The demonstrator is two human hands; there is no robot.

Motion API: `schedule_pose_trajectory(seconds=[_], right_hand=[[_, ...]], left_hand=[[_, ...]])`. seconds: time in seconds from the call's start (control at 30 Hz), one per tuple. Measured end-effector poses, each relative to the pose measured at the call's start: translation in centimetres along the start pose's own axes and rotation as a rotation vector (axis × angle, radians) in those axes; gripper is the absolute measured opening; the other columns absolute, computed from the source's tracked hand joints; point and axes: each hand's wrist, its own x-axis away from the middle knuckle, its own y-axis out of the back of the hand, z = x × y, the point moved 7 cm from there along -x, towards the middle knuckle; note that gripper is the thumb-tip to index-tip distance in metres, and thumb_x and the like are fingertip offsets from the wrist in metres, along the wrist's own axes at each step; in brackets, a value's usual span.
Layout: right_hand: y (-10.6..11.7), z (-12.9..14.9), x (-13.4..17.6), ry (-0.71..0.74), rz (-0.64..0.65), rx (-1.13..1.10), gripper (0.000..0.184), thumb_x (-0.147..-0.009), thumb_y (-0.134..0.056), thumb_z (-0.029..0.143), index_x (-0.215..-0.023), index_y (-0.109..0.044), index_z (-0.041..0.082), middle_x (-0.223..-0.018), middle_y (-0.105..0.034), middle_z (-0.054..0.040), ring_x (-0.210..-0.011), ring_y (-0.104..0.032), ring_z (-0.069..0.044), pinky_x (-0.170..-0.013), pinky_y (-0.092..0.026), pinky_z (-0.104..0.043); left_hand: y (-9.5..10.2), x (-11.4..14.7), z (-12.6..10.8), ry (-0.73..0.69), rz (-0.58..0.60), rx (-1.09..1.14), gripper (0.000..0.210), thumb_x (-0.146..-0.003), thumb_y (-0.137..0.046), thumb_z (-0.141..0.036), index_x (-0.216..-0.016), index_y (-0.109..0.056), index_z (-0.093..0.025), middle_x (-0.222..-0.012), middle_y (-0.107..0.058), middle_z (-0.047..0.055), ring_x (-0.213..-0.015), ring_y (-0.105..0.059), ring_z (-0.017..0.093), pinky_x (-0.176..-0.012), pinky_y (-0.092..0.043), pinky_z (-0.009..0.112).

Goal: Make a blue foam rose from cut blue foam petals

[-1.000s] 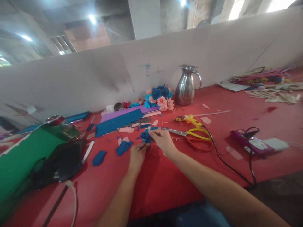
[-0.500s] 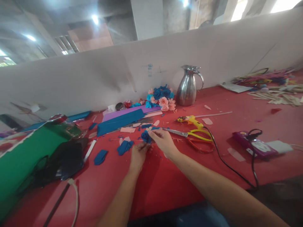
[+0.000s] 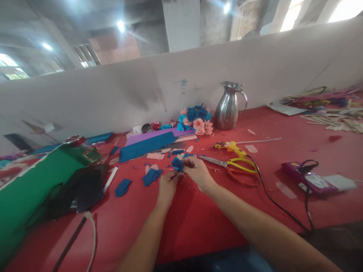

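Note:
A small blue paper flower (image 3: 177, 164) is held up over the red table between both hands. My left hand (image 3: 169, 184) is closed on its base from below, the fingertips pinched together. From the right, my right hand (image 3: 197, 172) has thumb and fingers closed at the flower's edge. Blue paper petals (image 3: 152, 176) lie in a small heap just left of my hands, with another stack of petals (image 3: 123, 187) farther left. Scissors (image 3: 227, 163) with yellow and red handles rest right of my right hand. A yellow glue gun (image 3: 231, 147) lies behind them.
Blue crepe paper (image 3: 147, 146) lies behind the hands. At the wall stand a bunch of pink and blue paper flowers (image 3: 198, 124) and a steel jug (image 3: 227, 109). A purple power strip (image 3: 309, 179) with a black cord sits right; a green box (image 3: 51, 181) stands left.
The whole view has shifted slightly, moving things right and a little down. My right fingers have moved from the flower's top toward its right side, so more of the bloom shows.

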Motion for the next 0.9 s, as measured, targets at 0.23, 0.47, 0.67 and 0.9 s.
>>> schedule_pose_trajectory(seconds=[0.23,0.47,0.67,0.9], right_hand=[[0.01,-0.17,0.01,-0.039,0.039,0.133,0.019,-0.059,-0.059,0.017,-0.075,-0.07,0.018,-0.067,-0.067,0.0021,-0.065,-0.059,-0.015,-0.073,-0.047,-0.03],[-0.07,0.07,0.0,-0.032,0.07,0.119,0.016,-0.059,-0.064,0.02,-0.073,-0.07,0.019,-0.063,-0.066,0.0032,-0.064,-0.059,-0.015,-0.079,-0.046,-0.031],[-0.04,-0.18,-0.11,-0.023,0.075,0.14,0.019,-0.059,-0.069,0.024,-0.077,-0.07,0.018,-0.069,-0.067,0.0013,-0.068,-0.06,-0.016,-0.073,-0.047,-0.03],[0.07,-0.44,-0.26,0.044,0.043,0.202,0.017,-0.06,-0.071,0.027,-0.074,-0.07,0.017,-0.073,-0.068,-0.0002,-0.07,-0.06,-0.017,-0.068,-0.048,-0.028]], left_hand=[[0.3,0.14,-0.06,0.013,-0.018,-0.002,0.033,-0.059,-0.072,-0.046,-0.053,-0.061,-0.015,-0.049,-0.054,-0.003,-0.052,-0.041,0.011,-0.053,-0.031,0.023],[0.27,0.21,-0.56,-0.012,-0.027,0.006,0.036,-0.057,-0.073,-0.05,-0.053,-0.064,-0.015,-0.051,-0.057,-0.001,-0.055,-0.046,0.014,-0.056,-0.037,0.025],[0.68,0.14,-0.47,-0.066,-0.05,-0.042,0.03,-0.063,-0.069,-0.043,-0.053,-0.063,-0.016,-0.051,-0.056,-0.001,-0.056,-0.047,0.015,-0.057,-0.037,0.025],[0.78,0.06,-0.26,-0.087,-0.052,-0.064,0.022,-0.065,-0.064,-0.036,-0.056,-0.068,-0.016,-0.052,-0.059,0.0,-0.056,-0.051,0.017,-0.059,-0.04,0.027]])
